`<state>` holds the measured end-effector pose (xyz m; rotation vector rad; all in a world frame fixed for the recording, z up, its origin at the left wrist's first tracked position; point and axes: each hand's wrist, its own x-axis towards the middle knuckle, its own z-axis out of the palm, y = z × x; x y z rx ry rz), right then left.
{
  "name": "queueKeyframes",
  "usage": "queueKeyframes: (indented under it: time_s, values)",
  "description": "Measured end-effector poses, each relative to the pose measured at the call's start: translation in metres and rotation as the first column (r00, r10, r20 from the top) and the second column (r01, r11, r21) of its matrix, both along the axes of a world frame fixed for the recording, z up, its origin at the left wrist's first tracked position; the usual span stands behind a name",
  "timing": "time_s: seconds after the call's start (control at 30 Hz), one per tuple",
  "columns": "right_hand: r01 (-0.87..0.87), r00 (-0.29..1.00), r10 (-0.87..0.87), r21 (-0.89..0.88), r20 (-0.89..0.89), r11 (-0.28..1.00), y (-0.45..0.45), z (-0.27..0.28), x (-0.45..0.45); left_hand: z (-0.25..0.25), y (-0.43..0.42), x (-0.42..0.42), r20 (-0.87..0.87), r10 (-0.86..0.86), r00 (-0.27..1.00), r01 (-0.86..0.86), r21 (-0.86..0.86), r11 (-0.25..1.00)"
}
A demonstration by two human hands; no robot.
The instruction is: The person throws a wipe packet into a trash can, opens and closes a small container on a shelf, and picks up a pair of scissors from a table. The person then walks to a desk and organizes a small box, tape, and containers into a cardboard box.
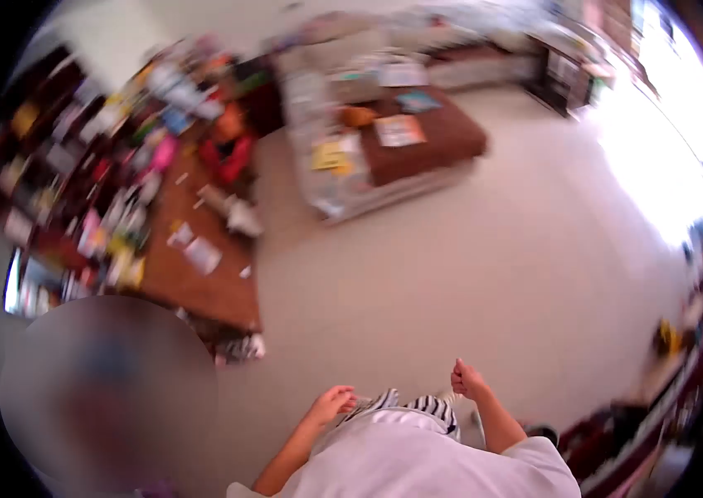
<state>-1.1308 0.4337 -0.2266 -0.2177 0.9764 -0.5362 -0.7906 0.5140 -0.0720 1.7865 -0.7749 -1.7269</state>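
Trousers (pixel 434 407), striped, between slack-fingered, half-wide left hand (pixel 335 402) and narrowly curled right hand (pixel 467 381), contents unclear.

Ahead of you: sofa (pixel 314 141) with brown cover (pixel 451 137), papers (pixel 399 130) on it. Your left: cluttered brown table (pixel 189 289). Back right: dark cabinet (pixel 559 81).

A grey blurred disc (pixel 109 390) hides whatever lies behind it at lower left. The clutter (pixel 123 203) at upper left is too smeared to name, and print on the papers (pixel 399 130) at upper centre is unreadable. Glare washes out the right edge. The bottom edge cuts off the shirt (pixel 434 465), which partly hides the trousers (pixel 434 407). The left hand (pixel 333 401) and right hand (pixel 467 379) are too small to show their palms.
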Motion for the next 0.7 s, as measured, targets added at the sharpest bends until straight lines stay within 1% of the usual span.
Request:
queueKeyframes:
  time_s: [0.03, 0.07, 0.1, 0.13, 0.17, 0.2, 0.23, 0.27, 0.33, 0.37, 0.4, 0.43, 0.47, 0.5, 0.53, 0.57, 0.6, 0.63, 0.67, 0.7]
  values:
    - [-0.104, 0.993, 0.106, -0.038, 0.045, 0.994, -0.017, 0.014, 0.024, -0.007, 0.019, 0.016, -0.062, 0.100, 0.993, -0.101, -0.006, 0.995]
    - [-0.202, 0.978, 0.204, -0.061, 0.034, 0.978, -0.033, 0.025, 0.050, -0.012, 0.037, 0.033, -0.125, 0.187, 0.974, -0.189, -0.005, 0.982]
    - [-0.233, 0.971, 0.235, -0.063, 0.030, 0.970, -0.036, 0.040, 0.097, -0.009, 0.064, 0.068, -0.136, 0.265, 0.955, -0.269, -0.010, 0.963]
    - [-0.257, 0.965, 0.259, -0.069, 0.029, 0.964, -0.043, 0.052, 0.127, -0.012, 0.086, 0.084, -0.144, 0.336, 0.931, -0.343, -0.024, 0.939]
    - [-0.301, 0.952, 0.302, -0.039, 0.044, 0.953, -0.046, 0.072, 0.161, -0.016, 0.107, 0.103, -0.150, 0.421, 0.895, -0.429, -0.030, 0.903]
    - [-0.364, 0.930, 0.365, -0.046, 0.029, 0.930, -0.049, 0.075, 0.197, -0.022, 0.129, 0.116, -0.159, 0.503, 0.850, -0.512, -0.019, 0.859]
    - [-0.401, 0.912, 0.403, -0.040, 0.070, 0.915, -0.047, 0.074, 0.232, -0.025, 0.152, 0.131, -0.175, 0.598, 0.783, -0.610, -0.023, 0.792]
    - [-0.433, 0.894, 0.434, -0.034, 0.114, 0.901, -0.043, 0.079, 0.265, -0.022, 0.176, 0.142, -0.191, 0.642, 0.742, -0.657, -0.020, 0.753]
    - [-0.569, 0.820, 0.570, -0.038, 0.042, 0.821, -0.033, 0.094, 0.347, -0.025, 0.204, 0.173, -0.165, 0.829, 0.534, -0.841, 0.002, 0.542]
    - [-0.639, 0.756, 0.640, -0.061, 0.135, 0.767, -0.022, 0.104, 0.383, -0.027, 0.224, 0.186, -0.182, 0.852, 0.490, -0.867, 0.002, 0.499]
    - [-0.675, 0.726, 0.677, -0.068, 0.120, 0.735, -0.010, 0.114, 0.421, -0.033, 0.245, 0.199, -0.270, 0.896, 0.352, -0.933, -0.023, 0.359]
    - [-0.724, 0.669, 0.722, -0.068, 0.175, 0.687, 0.003, 0.125, 0.458, -0.035, 0.260, 0.212, -0.353, 0.911, 0.211, -0.976, -0.031, 0.214]
    - [-0.769, 0.608, 0.760, -0.067, 0.229, 0.635, 0.015, 0.135, 0.486, -0.039, 0.270, 0.221, -0.364, 0.916, 0.167, -0.985, -0.021, 0.172]
    - [-0.809, 0.547, 0.792, -0.074, 0.271, 0.584, 0.025, 0.146, 0.514, -0.039, 0.274, 0.234, -0.497, 0.867, 0.017, -0.999, 0.016, 0.029]
    - [-0.832, 0.514, 0.816, -0.075, 0.265, 0.549, 0.035, 0.155, 0.543, -0.040, 0.280, 0.249, -0.613, 0.780, -0.123, -0.992, 0.062, -0.108]
    - [-0.852, 0.494, 0.829, -0.046, 0.262, 0.522, 0.053, 0.165, 0.577, -0.043, 0.289, 0.269, -0.609, 0.778, -0.158, -0.987, 0.073, -0.144]
    - [-0.866, 0.476, 0.839, -0.023, 0.263, 0.499, 0.071, 0.163, 0.607, -0.055, 0.292, 0.287, -0.667, 0.712, -0.219, -0.972, 0.083, -0.221]
    - [-0.892, 0.428, 0.841, 0.002, 0.330, 0.453, 0.082, 0.159, 0.634, -0.061, 0.296, 0.307, -0.723, 0.636, -0.269, -0.952, 0.097, -0.291]
    - [-0.901, 0.413, 0.851, 0.010, 0.324, 0.434, 0.099, 0.153, 0.661, -0.068, 0.306, 0.326, -0.721, 0.629, -0.290, -0.944, 0.108, -0.311]
    - [-0.893, 0.450, 0.872, 0.074, 0.192, 0.444, 0.121, 0.163, 0.690, -0.072, 0.312, 0.346, -0.755, 0.572, -0.319, -0.938, 0.165, -0.306]
